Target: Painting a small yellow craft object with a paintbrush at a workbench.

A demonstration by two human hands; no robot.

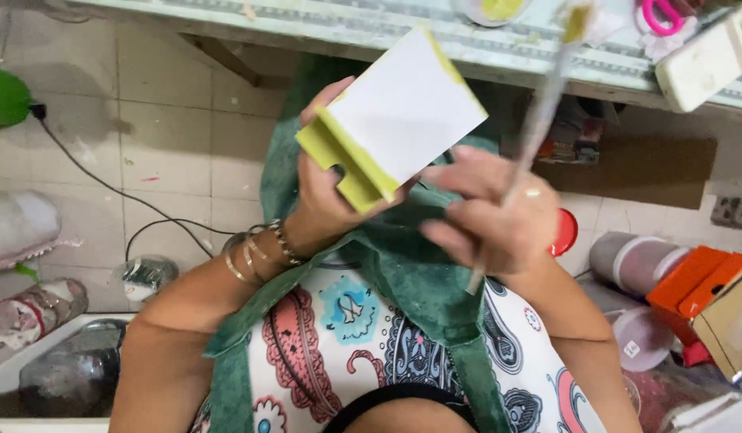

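Seen from above, a person holds a small cardboard piece (391, 120) in the centre of the frame, above their lap. The piece has a white face and yellow-green painted edges, with a notch cut into its lower left side. The left hand (327, 188) grips it from underneath and behind, fingers curled around its left edge, with bangles (258, 248) on the wrist. The right hand (491, 208) is closed around a thin brush (539, 112), whose handle runs up and to the right; its tip, blurred and loaded with yellow-green paint, sits near the top of the frame. The right thumb lies just beside the lower right edge of the cardboard.

A green cloth (411, 273) drapes over the person's lap and patterned top. Along the top of the frame runs the edge of a worktop (347, 32), with pink scissors (663, 14) at the upper right. An orange box (695, 285) lies at the right, and a black cable (106, 184) crosses the tiled floor at the left.
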